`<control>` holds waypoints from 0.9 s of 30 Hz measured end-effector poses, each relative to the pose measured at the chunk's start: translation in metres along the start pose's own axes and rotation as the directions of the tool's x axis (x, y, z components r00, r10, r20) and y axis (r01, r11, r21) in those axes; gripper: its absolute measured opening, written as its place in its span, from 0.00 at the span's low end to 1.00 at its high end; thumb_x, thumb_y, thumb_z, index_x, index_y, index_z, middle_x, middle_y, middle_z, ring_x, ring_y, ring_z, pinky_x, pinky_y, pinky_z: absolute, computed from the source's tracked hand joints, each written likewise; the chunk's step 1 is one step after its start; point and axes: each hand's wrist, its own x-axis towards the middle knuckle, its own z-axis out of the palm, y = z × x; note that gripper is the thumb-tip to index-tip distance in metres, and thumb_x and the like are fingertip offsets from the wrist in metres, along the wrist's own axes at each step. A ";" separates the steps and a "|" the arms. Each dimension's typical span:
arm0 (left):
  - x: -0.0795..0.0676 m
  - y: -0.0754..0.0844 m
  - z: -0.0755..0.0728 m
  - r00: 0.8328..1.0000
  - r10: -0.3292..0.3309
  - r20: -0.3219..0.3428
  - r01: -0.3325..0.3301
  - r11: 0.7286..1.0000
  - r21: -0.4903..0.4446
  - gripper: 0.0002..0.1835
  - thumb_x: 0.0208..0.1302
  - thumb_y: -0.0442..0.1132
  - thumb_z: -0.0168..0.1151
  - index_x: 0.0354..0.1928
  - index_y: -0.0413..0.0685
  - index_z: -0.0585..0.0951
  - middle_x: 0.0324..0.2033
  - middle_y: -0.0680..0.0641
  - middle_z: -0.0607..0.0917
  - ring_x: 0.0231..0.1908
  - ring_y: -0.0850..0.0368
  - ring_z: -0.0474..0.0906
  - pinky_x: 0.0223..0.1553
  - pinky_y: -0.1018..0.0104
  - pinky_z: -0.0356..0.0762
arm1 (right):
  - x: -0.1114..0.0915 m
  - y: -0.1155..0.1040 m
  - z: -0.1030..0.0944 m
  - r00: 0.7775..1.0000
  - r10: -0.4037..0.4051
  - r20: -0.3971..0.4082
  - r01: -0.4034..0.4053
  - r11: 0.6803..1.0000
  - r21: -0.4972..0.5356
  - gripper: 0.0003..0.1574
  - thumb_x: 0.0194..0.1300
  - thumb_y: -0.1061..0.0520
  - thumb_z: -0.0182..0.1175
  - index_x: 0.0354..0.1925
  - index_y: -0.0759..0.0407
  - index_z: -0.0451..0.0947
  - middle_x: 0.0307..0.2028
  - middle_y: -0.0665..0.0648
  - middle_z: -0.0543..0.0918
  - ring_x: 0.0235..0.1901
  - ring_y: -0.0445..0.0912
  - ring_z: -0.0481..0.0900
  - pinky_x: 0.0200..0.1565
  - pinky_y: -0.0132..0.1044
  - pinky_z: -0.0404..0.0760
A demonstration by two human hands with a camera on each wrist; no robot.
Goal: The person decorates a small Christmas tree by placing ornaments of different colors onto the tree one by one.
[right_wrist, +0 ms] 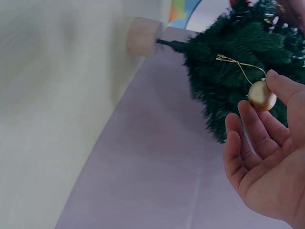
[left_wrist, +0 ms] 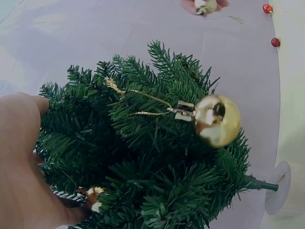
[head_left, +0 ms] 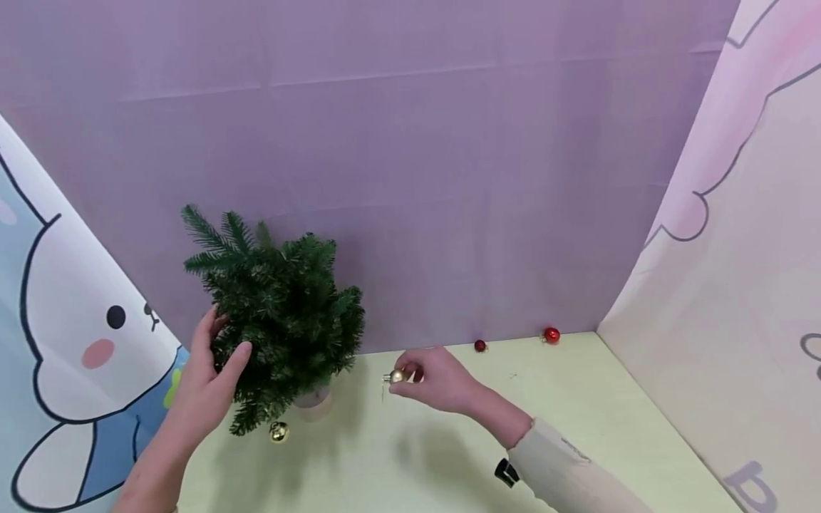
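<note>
A small artificial Christmas tree point(head_left: 282, 320) leans at left, its green branches bushy. My left hand point(head_left: 208, 381) touches its left side, thumb and fingers spread among the branches. In the left wrist view, a shiny gold bauble point(left_wrist: 218, 120) hangs low on the tree by a gold string, and another gold bauble point(left_wrist: 95, 198) shows beside the left hand point(left_wrist: 28, 167). To the right of the tree, my right hand point(head_left: 439, 381) pinches a matte gold bauble point(right_wrist: 262, 95) between thumb and fingertips. Its looped gold string point(right_wrist: 238, 63) hangs free.
Two red baubles lie on the pale table point(head_left: 577, 413) near its back edge, a dark small one point(head_left: 479, 345) and a brighter one point(head_left: 551, 335). The tree's round base point(right_wrist: 143, 37) stands on the table. A purple backdrop point(head_left: 449, 178) and printed side panels point(head_left: 737, 285) surround it.
</note>
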 end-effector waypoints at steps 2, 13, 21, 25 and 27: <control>-0.001 -0.001 0.001 1.000 -0.007 -0.008 0.007 1.000 -0.003 0.41 0.76 0.44 0.48 0.77 0.58 0.34 0.73 0.33 0.46 0.71 0.33 0.38 0.57 0.24 0.44 | 0.002 -0.007 0.000 1.000 -0.008 0.007 0.008 1.000 0.015 0.10 0.61 0.46 0.69 0.38 0.46 0.81 0.31 0.40 0.80 0.29 0.37 0.77 0.30 0.33 0.77; -0.002 0.002 0.003 1.000 -0.002 -0.030 0.002 1.000 0.000 0.40 0.77 0.44 0.48 0.77 0.59 0.34 0.73 0.34 0.47 0.71 0.32 0.40 0.59 0.28 0.49 | 0.017 -0.050 -0.012 0.999 -0.025 0.029 0.024 0.998 0.051 0.15 0.63 0.43 0.66 0.45 0.46 0.81 0.33 0.39 0.80 0.33 0.35 0.77 0.31 0.32 0.78; -0.002 0.000 0.005 1.000 -0.013 -0.029 0.012 1.000 -0.027 0.39 0.77 0.44 0.46 0.77 0.57 0.34 0.73 0.34 0.47 0.71 0.34 0.39 0.61 0.31 0.47 | 0.032 -0.066 -0.019 0.999 -0.047 0.027 0.045 0.998 0.046 0.14 0.63 0.46 0.67 0.46 0.47 0.81 0.33 0.40 0.80 0.33 0.36 0.78 0.33 0.32 0.78; -0.001 0.001 0.006 0.999 0.000 -0.039 -0.001 0.999 -0.032 0.39 0.77 0.44 0.47 0.77 0.61 0.35 0.74 0.36 0.48 0.72 0.35 0.40 0.61 0.32 0.48 | 0.040 -0.075 -0.022 0.998 -0.059 0.025 0.058 0.998 0.040 0.14 0.63 0.45 0.66 0.45 0.48 0.81 0.33 0.41 0.80 0.32 0.35 0.79 0.33 0.31 0.78; -0.001 0.002 0.006 0.999 0.008 -0.044 -0.009 1.000 -0.027 0.39 0.77 0.44 0.48 0.77 0.64 0.35 0.74 0.38 0.48 0.72 0.37 0.40 0.61 0.33 0.49 | 0.044 -0.079 -0.024 0.998 -0.060 0.027 0.059 0.997 0.053 0.15 0.63 0.45 0.66 0.45 0.48 0.81 0.33 0.42 0.80 0.31 0.35 0.79 0.33 0.31 0.78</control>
